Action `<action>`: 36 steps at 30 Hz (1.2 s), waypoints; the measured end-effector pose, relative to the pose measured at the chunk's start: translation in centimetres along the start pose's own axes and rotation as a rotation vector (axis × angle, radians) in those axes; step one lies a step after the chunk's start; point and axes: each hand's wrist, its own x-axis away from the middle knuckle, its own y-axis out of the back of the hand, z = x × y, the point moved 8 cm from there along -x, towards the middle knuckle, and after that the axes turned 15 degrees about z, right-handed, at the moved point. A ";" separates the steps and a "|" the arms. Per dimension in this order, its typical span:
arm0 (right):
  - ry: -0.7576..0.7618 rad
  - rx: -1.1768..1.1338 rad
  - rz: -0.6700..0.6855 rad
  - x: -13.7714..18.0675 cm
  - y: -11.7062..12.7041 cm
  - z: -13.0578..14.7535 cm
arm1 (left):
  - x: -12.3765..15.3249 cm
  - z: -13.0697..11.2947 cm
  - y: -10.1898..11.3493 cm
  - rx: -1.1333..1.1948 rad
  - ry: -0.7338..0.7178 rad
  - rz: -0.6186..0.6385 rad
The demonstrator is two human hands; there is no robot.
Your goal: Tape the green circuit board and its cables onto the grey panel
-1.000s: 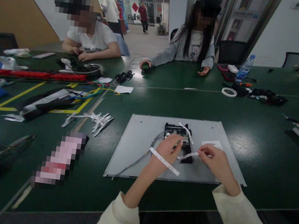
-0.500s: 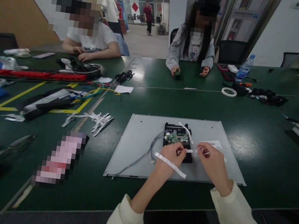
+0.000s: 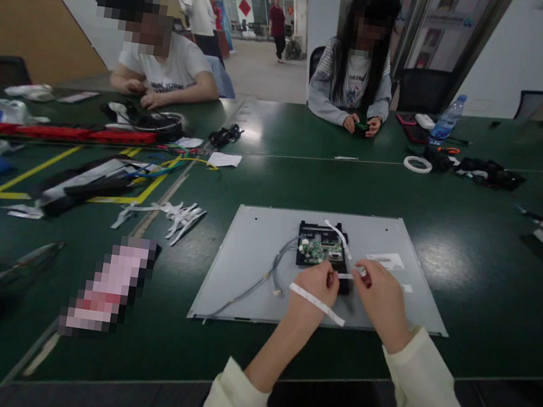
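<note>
A short white strip point(image 3: 345, 276) is stretched between my two hands, over the lower part of a black tray holding a green circuit board point(image 3: 318, 250). My left hand point(image 3: 314, 289) pinches its left end, and a longer white strip point(image 3: 316, 304) lies across the back of that wrist. At the other end, my right hand point(image 3: 380, 296) has its fingertips closed on the strip. Another white strip point(image 3: 338, 240) sticks to the tray's upper right part. Beneath everything lies a flat grey panel point(image 3: 250, 247), with a grey cable point(image 3: 274, 268) running left from the board.
White strip scraps point(image 3: 183, 221) lie left of the panel, near a blurred pink phone-like object point(image 3: 111, 285). Tools, cables and a black bag point(image 3: 87, 181) fill the left side. Two people sit opposite. A water bottle point(image 3: 447, 120) and white ring point(image 3: 417, 164) stand at the far right.
My hands have drawn slightly closer together, the left moving a little right. The person opposite has brought both hands together around a small dark green object.
</note>
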 end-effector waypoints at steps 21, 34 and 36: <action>-0.085 0.165 -0.039 1.0 0.0 -1.2 | 0.8 1.7 0.8 -0.186 0.128 0.000; 0.539 -0.118 0.181 5.5 1.0 7.9 | 2.0 2.5 1.0 0.202 -0.011 -0.047; 0.604 -0.147 0.212 6.2 0.8 9.3 | 2.0 2.7 0.9 0.320 -0.039 -0.037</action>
